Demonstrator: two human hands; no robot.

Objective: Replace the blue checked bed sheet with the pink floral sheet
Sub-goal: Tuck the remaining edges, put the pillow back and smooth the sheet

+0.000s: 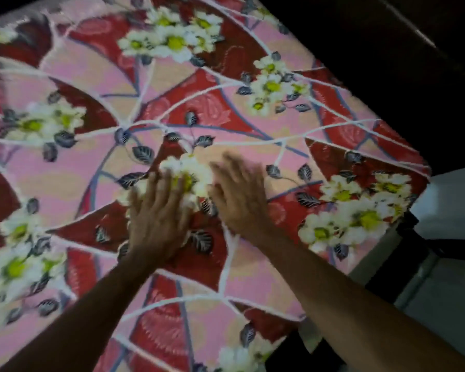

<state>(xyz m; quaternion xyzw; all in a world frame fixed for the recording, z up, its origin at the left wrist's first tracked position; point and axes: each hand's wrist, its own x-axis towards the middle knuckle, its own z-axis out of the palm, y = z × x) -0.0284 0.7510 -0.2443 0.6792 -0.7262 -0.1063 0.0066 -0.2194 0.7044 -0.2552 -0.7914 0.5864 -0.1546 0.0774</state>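
The pink floral sheet (253, 130), with red panels and white daisies, lies spread flat over the whole bed. My left hand (159, 213) rests palm down on it near the middle, fingers straight over a white flower. My right hand (242, 194) lies flat on the sheet just beside it, fingers spread and blurred by motion. Neither hand holds any cloth. No blue checked sheet is in view.
The bed's corner (419, 170) is at the right, its edge running down to the lower middle. Beyond it lies pale floor (440, 291) with a dark frame part. The far side beyond the bed is dark.
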